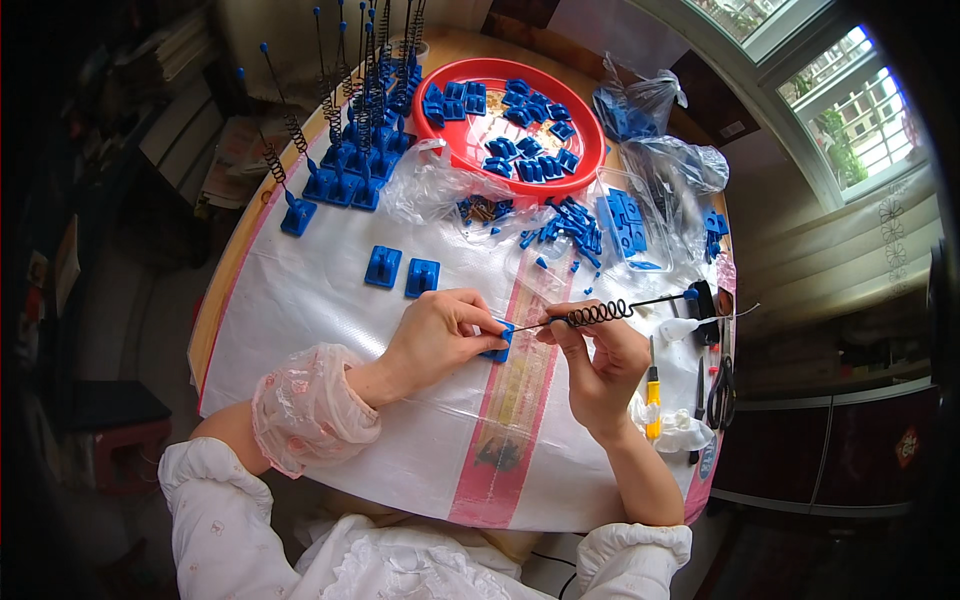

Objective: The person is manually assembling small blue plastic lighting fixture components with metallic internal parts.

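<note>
My left hand [432,338] pinches a small blue plastic base [503,350] between thumb and fingers, low over the white sheet. In my right hand [606,375] is a black spring rod [600,313], gripped near its coil. The rod's thin straight end reaches the blue base at my left fingertips; whether it sits inside the base is hidden. A blue knob caps its other end, off to the right. Two more blue bases, one [383,266] and another [422,278], lie just beyond my left hand.
Finished spring rods on blue bases [345,175] stand upright at the far left. A red tray [598,150] holds several blue pieces. Small blue parts [570,228], a clear plastic box [640,262] and plastic bags [690,165] lie behind. A yellow-handled screwdriver [653,405] and scissors [721,393] are at right.
</note>
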`<act>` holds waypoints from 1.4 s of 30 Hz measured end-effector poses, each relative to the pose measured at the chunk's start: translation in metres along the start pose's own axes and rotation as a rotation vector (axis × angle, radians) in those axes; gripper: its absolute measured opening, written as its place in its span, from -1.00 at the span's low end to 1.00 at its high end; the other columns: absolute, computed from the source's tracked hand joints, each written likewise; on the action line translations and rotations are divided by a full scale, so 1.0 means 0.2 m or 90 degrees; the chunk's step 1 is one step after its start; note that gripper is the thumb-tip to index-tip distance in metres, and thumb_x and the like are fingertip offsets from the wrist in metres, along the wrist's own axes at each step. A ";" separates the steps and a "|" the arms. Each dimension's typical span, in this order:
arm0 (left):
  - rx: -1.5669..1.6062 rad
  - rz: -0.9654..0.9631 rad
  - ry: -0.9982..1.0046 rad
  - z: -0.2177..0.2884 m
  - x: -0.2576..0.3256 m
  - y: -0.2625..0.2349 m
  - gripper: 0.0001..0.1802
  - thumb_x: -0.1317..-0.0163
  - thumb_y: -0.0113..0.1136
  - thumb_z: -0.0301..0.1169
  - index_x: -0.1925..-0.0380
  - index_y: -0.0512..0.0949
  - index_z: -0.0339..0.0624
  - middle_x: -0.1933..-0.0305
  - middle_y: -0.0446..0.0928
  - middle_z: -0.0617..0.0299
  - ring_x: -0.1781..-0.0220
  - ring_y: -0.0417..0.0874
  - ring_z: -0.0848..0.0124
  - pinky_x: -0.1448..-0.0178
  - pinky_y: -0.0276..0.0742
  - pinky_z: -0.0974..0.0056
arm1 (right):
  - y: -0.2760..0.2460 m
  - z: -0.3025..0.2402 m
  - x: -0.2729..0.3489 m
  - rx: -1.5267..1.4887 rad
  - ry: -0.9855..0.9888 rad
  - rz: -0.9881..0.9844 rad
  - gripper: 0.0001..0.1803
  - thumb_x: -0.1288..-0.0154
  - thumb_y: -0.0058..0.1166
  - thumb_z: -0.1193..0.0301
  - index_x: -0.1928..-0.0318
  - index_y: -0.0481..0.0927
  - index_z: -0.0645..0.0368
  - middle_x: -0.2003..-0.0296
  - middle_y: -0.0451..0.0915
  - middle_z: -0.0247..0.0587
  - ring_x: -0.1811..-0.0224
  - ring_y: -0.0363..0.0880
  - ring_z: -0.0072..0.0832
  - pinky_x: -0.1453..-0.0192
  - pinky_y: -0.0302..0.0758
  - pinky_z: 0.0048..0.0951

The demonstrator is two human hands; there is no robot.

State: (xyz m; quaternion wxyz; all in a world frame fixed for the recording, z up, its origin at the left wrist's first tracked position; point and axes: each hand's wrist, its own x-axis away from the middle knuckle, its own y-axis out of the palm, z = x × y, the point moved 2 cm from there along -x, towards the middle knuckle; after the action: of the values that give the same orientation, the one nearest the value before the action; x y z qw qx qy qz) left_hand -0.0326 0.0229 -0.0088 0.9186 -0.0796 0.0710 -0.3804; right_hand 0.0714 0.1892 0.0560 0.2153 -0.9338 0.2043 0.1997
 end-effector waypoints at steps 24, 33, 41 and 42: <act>-0.012 -0.011 -0.009 0.00 -0.01 0.00 -0.84 -0.13 0.52 -0.55 0.25 0.83 -0.20 0.30 0.67 0.29 0.36 0.62 0.58 0.27 0.51 0.45 | 0.00 0.00 0.01 0.014 -0.010 -0.014 -0.87 -0.22 0.30 0.71 0.21 0.74 0.32 0.32 0.79 -0.10 0.33 0.79 -0.39 0.24 0.61 -0.46; -0.013 -0.009 0.002 -0.01 -0.01 0.00 -0.84 -0.13 0.52 -0.54 0.25 0.83 -0.21 0.32 0.68 0.29 0.38 0.62 0.58 0.28 0.50 0.45 | 0.01 -0.01 -0.01 0.026 -0.044 -0.043 -0.85 -0.25 0.29 0.70 0.17 0.73 0.32 0.29 0.76 -0.10 0.33 0.74 -0.38 0.26 0.58 -0.45; -0.021 -0.009 0.007 0.01 -0.01 -0.01 -0.86 -0.13 0.52 -0.54 0.27 0.82 -0.23 0.32 0.68 0.28 0.37 0.63 0.57 0.28 0.51 0.45 | 0.06 -0.07 -0.06 0.087 -0.116 -0.106 -0.86 -0.32 0.23 0.69 0.13 0.69 0.31 0.32 0.65 -0.09 0.34 0.68 -0.26 0.28 0.54 -0.39; -0.020 -0.009 0.007 0.01 -0.01 -0.01 -0.86 -0.13 0.52 -0.54 0.28 0.82 -0.23 0.32 0.68 0.28 0.37 0.63 0.57 0.28 0.51 0.45 | 0.06 -0.08 -0.06 0.090 -0.117 -0.109 -0.86 -0.32 0.22 0.69 0.13 0.68 0.31 0.32 0.63 -0.10 0.35 0.67 -0.26 0.29 0.54 -0.39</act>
State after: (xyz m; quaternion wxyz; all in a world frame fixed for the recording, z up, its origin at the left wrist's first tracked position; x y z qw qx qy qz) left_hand -0.0344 0.0224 -0.0070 0.9141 -0.0925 0.0812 -0.3863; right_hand 0.0597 0.1749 0.0699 0.3144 -0.9081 0.1173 0.2505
